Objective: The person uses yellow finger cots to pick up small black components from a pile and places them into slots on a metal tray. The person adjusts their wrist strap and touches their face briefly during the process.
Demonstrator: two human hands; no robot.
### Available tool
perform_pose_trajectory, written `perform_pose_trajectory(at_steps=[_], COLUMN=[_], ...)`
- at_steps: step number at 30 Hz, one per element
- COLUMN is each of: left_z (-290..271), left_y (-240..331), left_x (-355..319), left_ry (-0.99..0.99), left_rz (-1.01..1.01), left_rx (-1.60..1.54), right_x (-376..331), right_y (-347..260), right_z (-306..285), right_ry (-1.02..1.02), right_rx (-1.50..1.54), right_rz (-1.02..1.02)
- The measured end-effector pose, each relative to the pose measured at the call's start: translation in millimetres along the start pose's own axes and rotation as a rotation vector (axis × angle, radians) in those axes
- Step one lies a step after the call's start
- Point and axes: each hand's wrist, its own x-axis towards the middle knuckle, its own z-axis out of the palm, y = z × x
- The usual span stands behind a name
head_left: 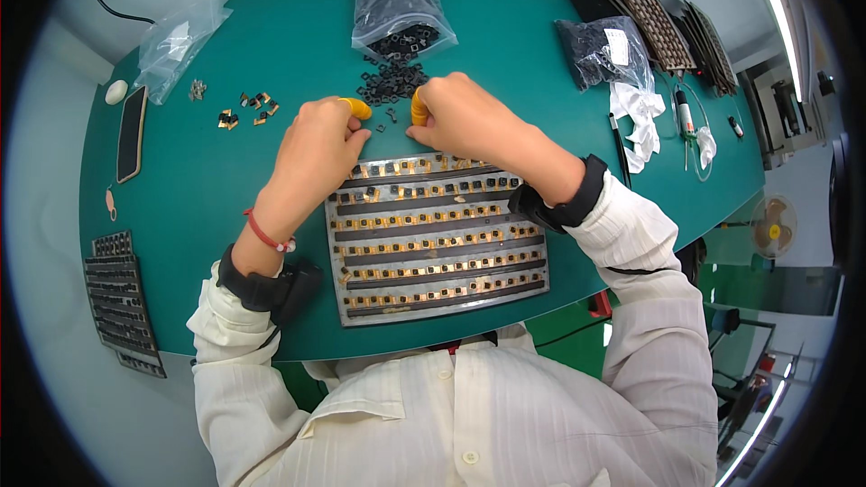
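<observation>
Our L hand [316,140] & our R hand [466,117] face each other across a small gap, each w/ thumb & index finger drawn in narrow; can't tell if either grips a tiny pc. We've got yellow finger covers [358,108] on.

Key relation: the pile of small black pcs [394,81] lies just past our fingertips, btwn the 2 hands, long axis running away from us toward the mouth of the clear bag [397,0]. R hand looks a bit nearer, its knuckles right beside the pile's R edge; L fingertips sit just off the near L end. A few loose pcs [391,114] are btwn our fingers.

The metal tray [442,310] is on our side of the hands, long axis L to R, 6 rows of gold & black parts [472,261] on it; R forearm crosses its far R corner. Some gold-black bits [262,108] are L of our L hand; a 2nd bag [591,54] is beyond our R hand, off to the R.
</observation>
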Motion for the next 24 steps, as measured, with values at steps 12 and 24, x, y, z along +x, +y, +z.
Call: perform_pose_trajectory(at_steps=[12,24], left_z=[6.1,7.9], left_y=[18.6,28.9], left_x=[6.5,3.3], left_ry=[-0.007,-0.028], left_rz=[0.017,0.085], left_rx=[0.184,0.114], right_x=[-9.8,-4.4], right_y=[13.2,1.3], right_z=[-12.9,-0.5], right_ry=[0.005,-0.034], right_rx=[0.054,0.125], right_rz=[-0.023,-0.107])
